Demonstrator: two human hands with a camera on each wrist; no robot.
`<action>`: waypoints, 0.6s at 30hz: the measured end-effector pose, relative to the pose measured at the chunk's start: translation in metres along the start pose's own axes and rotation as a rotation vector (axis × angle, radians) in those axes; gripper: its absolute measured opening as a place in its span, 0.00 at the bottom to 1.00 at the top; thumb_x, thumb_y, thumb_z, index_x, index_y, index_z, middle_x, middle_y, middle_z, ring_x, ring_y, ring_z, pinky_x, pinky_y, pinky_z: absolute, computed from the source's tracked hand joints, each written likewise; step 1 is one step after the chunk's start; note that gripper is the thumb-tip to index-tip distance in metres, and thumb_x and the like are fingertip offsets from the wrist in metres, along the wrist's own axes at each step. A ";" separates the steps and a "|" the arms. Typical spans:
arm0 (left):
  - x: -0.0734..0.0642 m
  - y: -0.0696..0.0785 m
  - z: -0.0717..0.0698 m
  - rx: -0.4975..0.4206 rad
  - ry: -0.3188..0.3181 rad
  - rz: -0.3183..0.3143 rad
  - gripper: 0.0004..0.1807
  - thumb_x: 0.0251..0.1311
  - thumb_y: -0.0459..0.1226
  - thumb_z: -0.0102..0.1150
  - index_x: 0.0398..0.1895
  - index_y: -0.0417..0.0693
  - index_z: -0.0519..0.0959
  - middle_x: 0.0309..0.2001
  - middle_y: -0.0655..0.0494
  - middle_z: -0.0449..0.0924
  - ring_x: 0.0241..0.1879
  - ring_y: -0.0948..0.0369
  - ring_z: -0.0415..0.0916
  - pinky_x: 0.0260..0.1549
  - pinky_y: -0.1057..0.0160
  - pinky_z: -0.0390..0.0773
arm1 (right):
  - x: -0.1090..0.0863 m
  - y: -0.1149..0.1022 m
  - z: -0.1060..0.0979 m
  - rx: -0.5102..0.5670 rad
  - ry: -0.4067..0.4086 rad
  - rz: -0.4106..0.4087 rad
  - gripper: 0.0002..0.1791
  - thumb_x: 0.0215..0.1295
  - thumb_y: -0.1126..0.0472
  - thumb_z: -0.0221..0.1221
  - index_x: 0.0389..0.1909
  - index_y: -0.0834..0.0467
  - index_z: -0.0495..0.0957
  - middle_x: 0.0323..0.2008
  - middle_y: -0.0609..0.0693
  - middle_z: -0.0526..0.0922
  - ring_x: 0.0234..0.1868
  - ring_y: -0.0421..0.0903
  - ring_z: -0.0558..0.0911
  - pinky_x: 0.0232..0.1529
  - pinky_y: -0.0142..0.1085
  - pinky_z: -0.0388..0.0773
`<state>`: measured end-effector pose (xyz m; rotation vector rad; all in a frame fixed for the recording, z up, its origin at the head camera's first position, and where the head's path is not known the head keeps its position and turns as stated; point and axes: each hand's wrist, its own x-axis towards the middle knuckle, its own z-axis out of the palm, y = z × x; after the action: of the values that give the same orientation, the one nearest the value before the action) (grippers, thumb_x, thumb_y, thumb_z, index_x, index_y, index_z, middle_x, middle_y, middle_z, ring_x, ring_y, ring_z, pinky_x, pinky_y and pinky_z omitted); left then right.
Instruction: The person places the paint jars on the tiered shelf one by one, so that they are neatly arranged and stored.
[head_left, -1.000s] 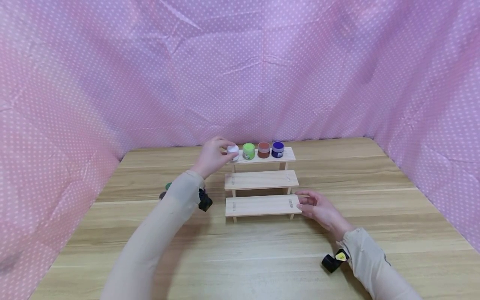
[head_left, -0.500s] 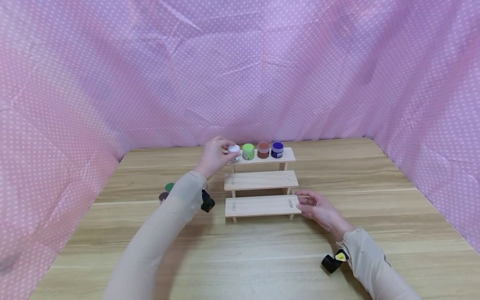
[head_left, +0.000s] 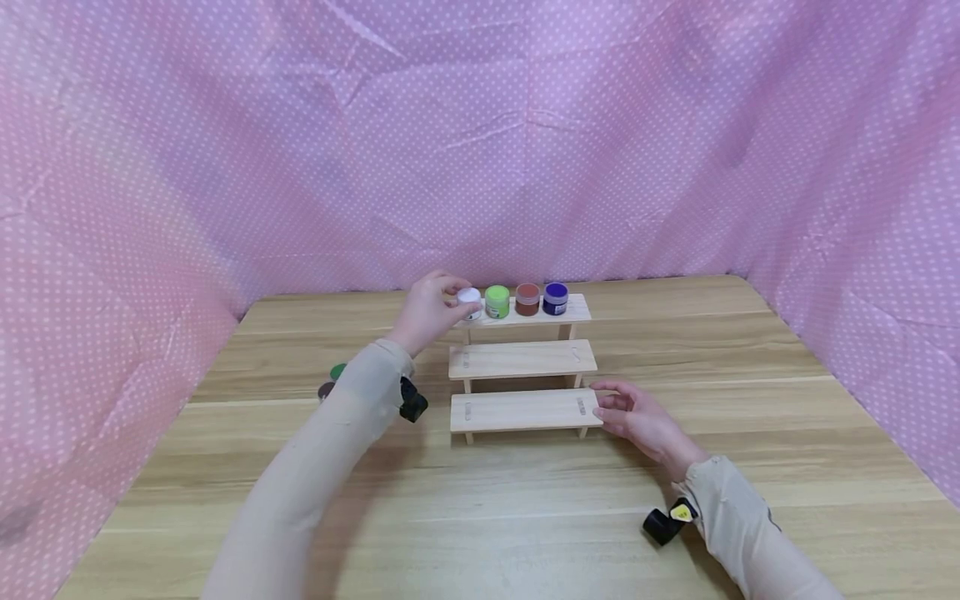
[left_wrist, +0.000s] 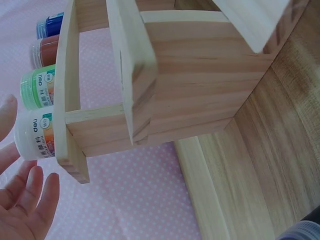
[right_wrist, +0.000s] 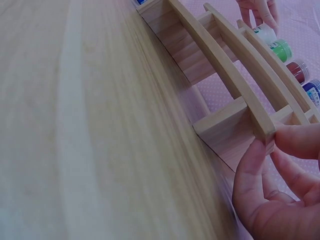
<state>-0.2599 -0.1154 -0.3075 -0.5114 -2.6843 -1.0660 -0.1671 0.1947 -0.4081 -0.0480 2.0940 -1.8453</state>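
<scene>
A three-step wooden display stand [head_left: 523,410] is on the table. On its top step, from left to right, sit a white paint jar [head_left: 470,302], a green one [head_left: 497,302], a reddish-brown one [head_left: 527,300] and a dark blue one [head_left: 556,299]. My left hand [head_left: 432,312] holds the white jar from its left side, thumb and fingers around it; in the left wrist view this white jar [left_wrist: 35,135] rests base-on against the step. With thumb and fingers, my right hand [right_wrist: 277,185] pinches the right end of the lowest step.
Dark green [head_left: 338,371] and dark brown [head_left: 326,390] paint jars stand left of the stand, partly behind the left sleeve. A pink dotted cloth [head_left: 525,167] hangs behind the table [head_left: 525,517]. The middle and lowest steps are bare wood.
My left hand has shifted the white jar slightly right, closer to the green one. The right hand stays at the stand's lowest step.
</scene>
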 end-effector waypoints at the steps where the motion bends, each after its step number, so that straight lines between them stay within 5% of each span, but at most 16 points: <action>1: 0.000 0.000 -0.001 -0.004 -0.003 -0.001 0.20 0.53 0.42 0.66 0.46 0.41 0.79 0.46 0.49 0.76 0.44 0.55 0.77 0.40 0.64 0.82 | 0.000 0.000 0.000 -0.001 0.000 0.001 0.29 0.62 0.71 0.54 0.63 0.70 0.57 0.41 0.49 0.73 0.40 0.36 0.75 0.40 0.27 0.79; 18: -0.018 -0.005 -0.017 0.021 0.012 0.033 0.20 0.55 0.44 0.64 0.48 0.41 0.79 0.48 0.49 0.77 0.50 0.53 0.73 0.47 0.59 0.80 | 0.001 0.001 0.000 0.013 -0.002 0.007 0.29 0.62 0.71 0.53 0.63 0.69 0.57 0.41 0.49 0.74 0.40 0.36 0.75 0.40 0.27 0.79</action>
<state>-0.2447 -0.1350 -0.3041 -0.5412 -2.6640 -1.0278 -0.1678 0.1944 -0.4093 -0.0391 2.0789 -1.8537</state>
